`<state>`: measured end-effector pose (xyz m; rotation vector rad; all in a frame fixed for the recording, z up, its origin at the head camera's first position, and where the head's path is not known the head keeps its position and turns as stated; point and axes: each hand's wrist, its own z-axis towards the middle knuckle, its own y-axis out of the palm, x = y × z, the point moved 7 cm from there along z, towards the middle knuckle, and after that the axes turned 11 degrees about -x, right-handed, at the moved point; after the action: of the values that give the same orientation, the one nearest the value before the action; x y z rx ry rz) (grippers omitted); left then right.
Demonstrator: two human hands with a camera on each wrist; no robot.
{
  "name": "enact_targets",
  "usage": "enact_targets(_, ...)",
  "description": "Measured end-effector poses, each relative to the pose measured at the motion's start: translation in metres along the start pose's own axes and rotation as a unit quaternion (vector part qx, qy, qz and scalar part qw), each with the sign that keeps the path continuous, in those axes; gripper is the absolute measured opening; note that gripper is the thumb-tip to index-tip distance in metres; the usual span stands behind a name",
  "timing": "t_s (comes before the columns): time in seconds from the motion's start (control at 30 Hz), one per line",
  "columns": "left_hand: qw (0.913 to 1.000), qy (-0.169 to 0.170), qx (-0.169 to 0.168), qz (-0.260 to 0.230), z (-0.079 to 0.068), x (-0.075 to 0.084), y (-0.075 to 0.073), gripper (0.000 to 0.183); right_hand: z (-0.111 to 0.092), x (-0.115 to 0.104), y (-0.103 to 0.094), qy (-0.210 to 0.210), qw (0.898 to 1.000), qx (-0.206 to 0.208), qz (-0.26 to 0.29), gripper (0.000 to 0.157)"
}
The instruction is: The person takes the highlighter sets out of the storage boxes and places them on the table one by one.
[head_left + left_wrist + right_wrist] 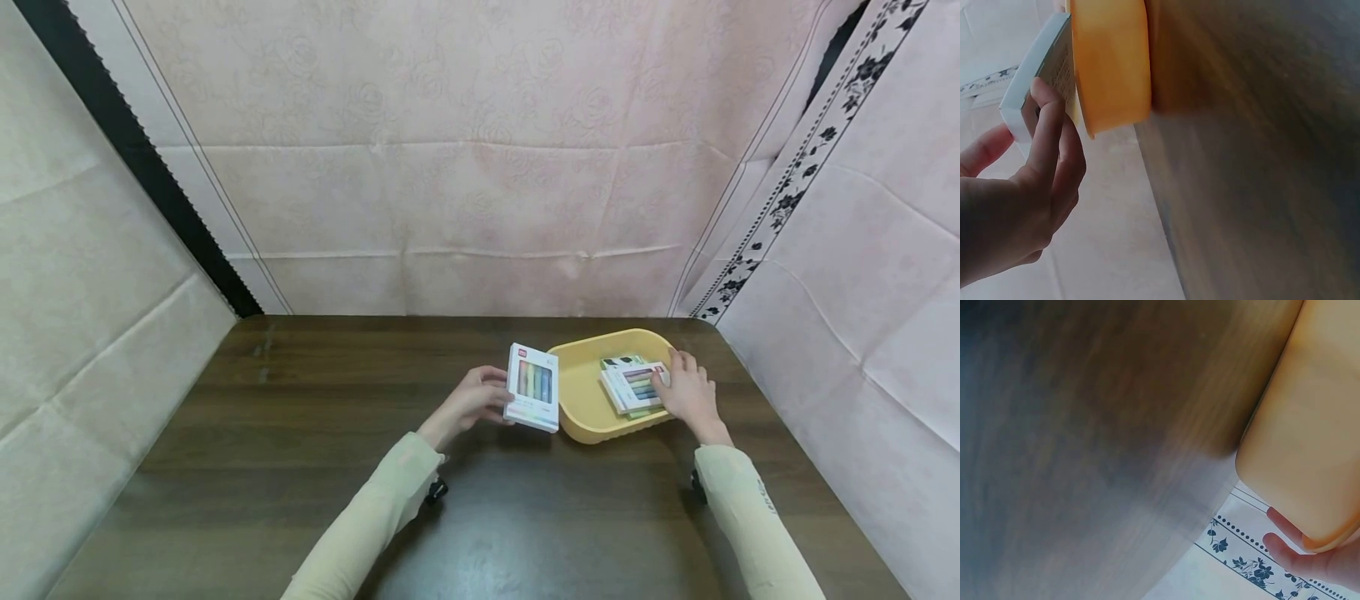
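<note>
My left hand point(474, 402) pinches a white box of coloured markers point(533, 387) by its left side, thumb on one face and fingers on the other. Coloured sticks show through its window, and it is held tilted beside the left end of a yellow plastic basket point(588, 436). In the left wrist view the same white box point(1038, 69) overlaps the basket's wall point(1113, 69). At the basket's right end my right hand point(692, 397) grips the rim, thumb inside and fingers outside. Near that thumb, another white marker box point(618, 392) lies inside on top of a green-edged pack point(611, 362).
The basket stands on a dark brown wooden table point(337, 467), towards its far right. Pale patterned cloth point(465, 200) hangs behind the table and along both sides. A floral border strip point(787, 200) runs down the right-hand cloth.
</note>
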<state>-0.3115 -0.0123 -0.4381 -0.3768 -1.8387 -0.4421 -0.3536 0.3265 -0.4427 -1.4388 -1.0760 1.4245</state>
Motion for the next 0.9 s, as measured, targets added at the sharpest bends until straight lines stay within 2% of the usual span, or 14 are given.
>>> enact_targets(0.4,0.9990,-0.024,0.023,-0.029,-0.007,-0.016,-0.016,0.045,0.000,0.000,0.000,-0.002,1.000,-0.001,-0.002,0.064)
enact_targets(0.9,0.9959,-0.073,0.037,-0.038,-0.003,-0.030,-0.017,0.043,-0.001,0.000,0.000,0.005,1.000,0.001,0.000,0.061)
